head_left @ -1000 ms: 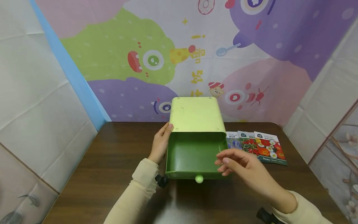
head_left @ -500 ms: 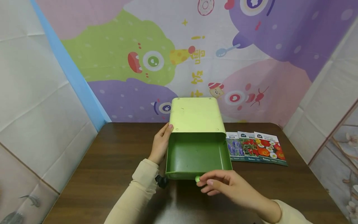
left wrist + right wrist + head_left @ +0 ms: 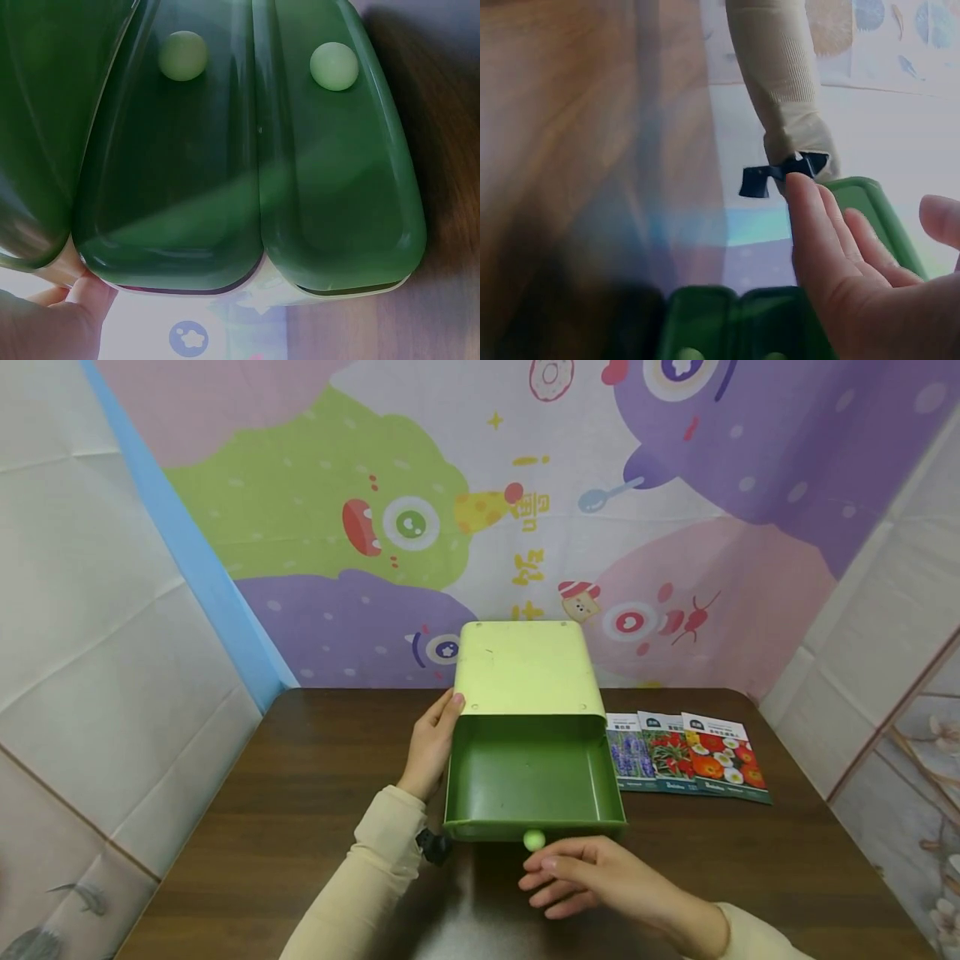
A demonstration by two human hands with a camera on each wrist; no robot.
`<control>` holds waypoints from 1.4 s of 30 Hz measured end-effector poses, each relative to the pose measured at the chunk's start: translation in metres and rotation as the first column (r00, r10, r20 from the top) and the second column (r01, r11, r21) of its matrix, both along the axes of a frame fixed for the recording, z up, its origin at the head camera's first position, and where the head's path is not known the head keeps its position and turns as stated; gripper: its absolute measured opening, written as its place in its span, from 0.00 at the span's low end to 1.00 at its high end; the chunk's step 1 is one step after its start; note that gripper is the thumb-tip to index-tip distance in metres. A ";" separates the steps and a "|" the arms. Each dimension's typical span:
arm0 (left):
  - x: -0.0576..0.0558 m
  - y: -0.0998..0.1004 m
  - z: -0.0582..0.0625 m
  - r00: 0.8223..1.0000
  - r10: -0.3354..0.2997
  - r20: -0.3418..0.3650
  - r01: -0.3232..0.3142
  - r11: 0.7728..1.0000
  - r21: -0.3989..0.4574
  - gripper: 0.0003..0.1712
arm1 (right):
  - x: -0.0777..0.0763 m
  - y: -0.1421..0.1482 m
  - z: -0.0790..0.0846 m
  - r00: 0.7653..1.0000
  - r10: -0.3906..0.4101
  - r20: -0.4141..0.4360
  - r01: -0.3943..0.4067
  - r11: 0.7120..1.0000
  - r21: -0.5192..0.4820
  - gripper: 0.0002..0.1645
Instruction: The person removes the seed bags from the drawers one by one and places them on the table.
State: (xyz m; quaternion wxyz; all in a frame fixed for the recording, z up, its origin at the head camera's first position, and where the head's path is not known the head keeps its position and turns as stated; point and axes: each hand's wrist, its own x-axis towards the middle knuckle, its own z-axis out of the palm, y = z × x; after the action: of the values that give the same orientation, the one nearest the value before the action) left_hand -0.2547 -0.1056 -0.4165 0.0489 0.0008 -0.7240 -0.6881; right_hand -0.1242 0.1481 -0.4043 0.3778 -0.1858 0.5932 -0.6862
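Note:
A small light-green drawer cabinet (image 3: 528, 668) stands at the table's middle, its dark-green top drawer (image 3: 532, 777) pulled out and bare inside. A round pale-green knob (image 3: 534, 840) sits on the drawer front. My left hand (image 3: 427, 743) rests against the cabinet's left side, thumb at the front upper edge. Just below and right of the knob, my right hand (image 3: 592, 878) hovers with loosely bent fingers, holding nothing. Two lower drawers (image 3: 172, 180), each with its own knob, stand closed in the left wrist view, where part of the left hand (image 3: 52, 322) shows.
Several overlapping flower-picture packets (image 3: 686, 756) lie on the brown table (image 3: 322, 777) to the right of the cabinet. A cartoon-printed cloth (image 3: 360, 468) hangs behind. Black camera mounts (image 3: 433, 845) are on the wrists.
My right hand has come from the drawer's right side, down and left past the knob, and now sits slightly lower. The left hand, cabinet and drawer have stayed in place.

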 end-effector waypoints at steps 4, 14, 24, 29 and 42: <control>0.000 0.000 0.000 1.000 -0.005 -0.014 0.005 1.000 0.008 0.40 | 0.001 -0.003 -0.006 0.996 -0.029 0.089 0.026 0.999 0.033 0.29; -0.001 0.000 -0.003 1.000 0.001 -0.009 -0.001 1.000 0.007 0.40 | -0.001 -0.010 -0.013 0.968 -0.152 0.199 0.153 0.988 0.014 0.32; -0.002 0.000 -0.001 1.000 -0.012 -0.012 0.012 1.000 0.016 0.41 | -0.004 -0.017 -0.016 0.951 -0.203 0.234 0.205 0.979 0.016 0.35; -0.001 0.000 0.001 1.000 -0.013 -0.013 0.013 1.000 0.013 0.40 | -0.005 -0.018 -0.017 0.953 -0.204 0.226 0.208 0.978 0.005 0.36; -0.002 -0.001 0.002 0.999 -0.028 0.023 0.027 0.999 0.041 0.37 | -0.008 -0.021 -0.005 0.945 -0.260 0.199 0.267 0.964 -0.009 0.38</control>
State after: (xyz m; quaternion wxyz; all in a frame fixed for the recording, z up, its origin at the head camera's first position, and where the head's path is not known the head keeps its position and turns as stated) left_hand -0.2565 -0.1064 -0.4148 0.0307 -0.0001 -0.7103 -0.7032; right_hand -0.1327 0.1275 -0.4090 0.3360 -0.0429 0.5601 -0.7560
